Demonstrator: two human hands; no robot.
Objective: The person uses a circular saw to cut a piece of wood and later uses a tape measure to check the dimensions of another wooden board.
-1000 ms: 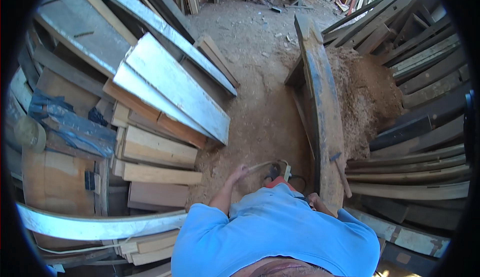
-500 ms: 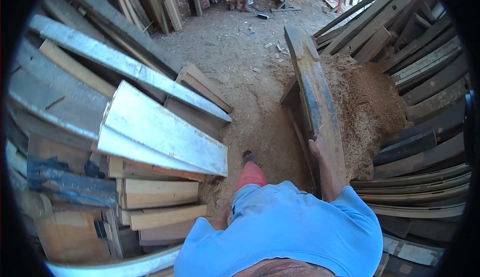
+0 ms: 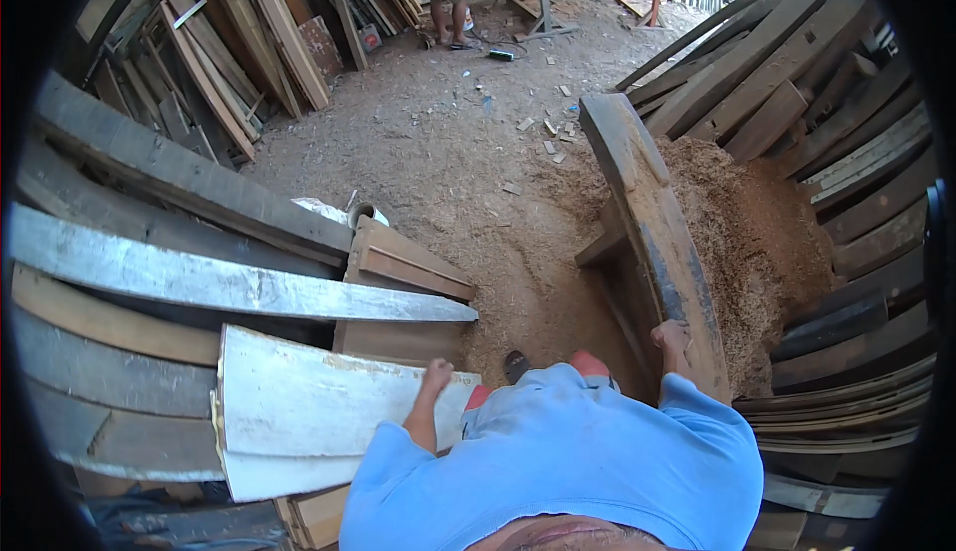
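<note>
no packages, labels, signs or screens visible.

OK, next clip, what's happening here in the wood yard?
A person in a blue shirt stands among stacked timber. Their right hand rests on the near end of a long, thick plank that runs away from them beside a sawdust heap. Their left hand is closed in a fist, holding nothing, above the end of a pale whitish board on the stack at their left. Another person's legs show at the far side of the dirt floor.
</note>
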